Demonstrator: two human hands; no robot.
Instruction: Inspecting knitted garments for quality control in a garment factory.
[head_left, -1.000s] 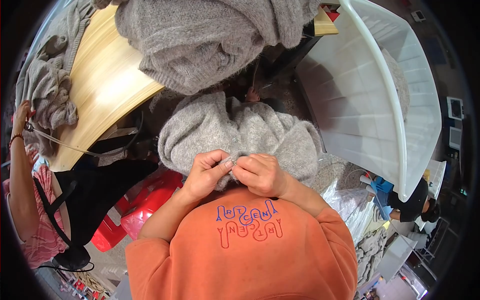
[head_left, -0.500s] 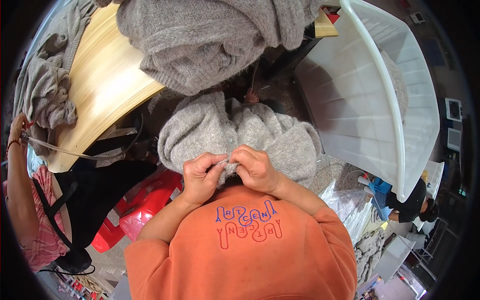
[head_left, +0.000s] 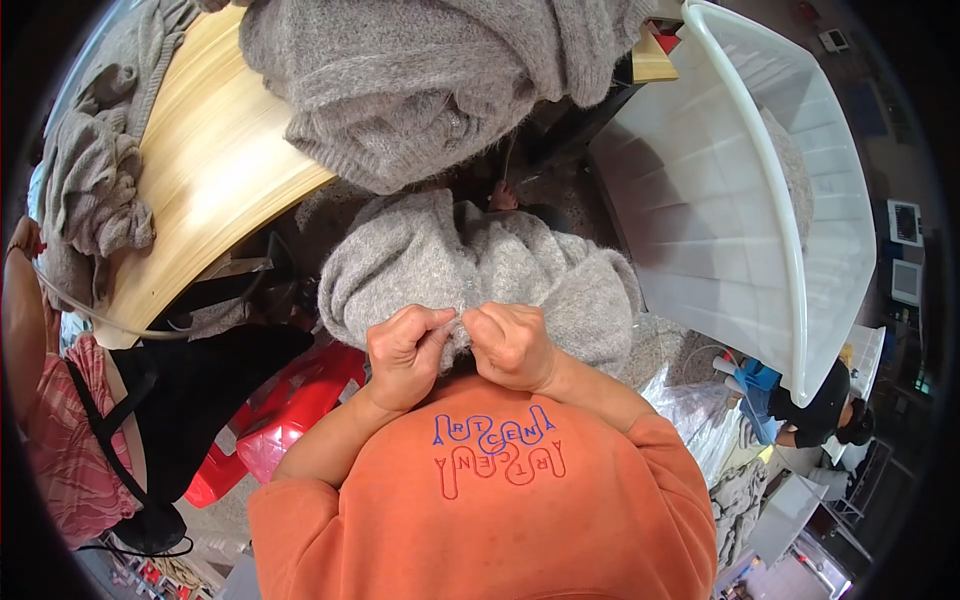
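A fuzzy grey knitted garment (head_left: 390, 250) lies bunched over my lap. My left hand (head_left: 405, 345) pinches its near edge between thumb and fingers. Close beside it, my right hand (head_left: 508, 343) is closed on the same edge, the knuckles turned up. The fingertips of both hands almost meet at the knit, and whatever fine detail lies between them is hidden. Beyond the lap, a large heap of similar grey knitwear (head_left: 400, 90) hangs over the table's near edge.
The pale wooden table (head_left: 215, 130) curves along the left, with another grey knit (head_left: 100, 190) on it. A co-worker in pink and black (head_left: 90, 430) sits at left near red stools (head_left: 290, 410). A big white plastic bin (head_left: 700, 190) stands at right; another person (head_left: 825, 410) is farther off.
My right hand has turned slightly and its fingers have curled more over the knit edge. My left hand stays nearly in place. At far left, the co-worker's arm has shifted.
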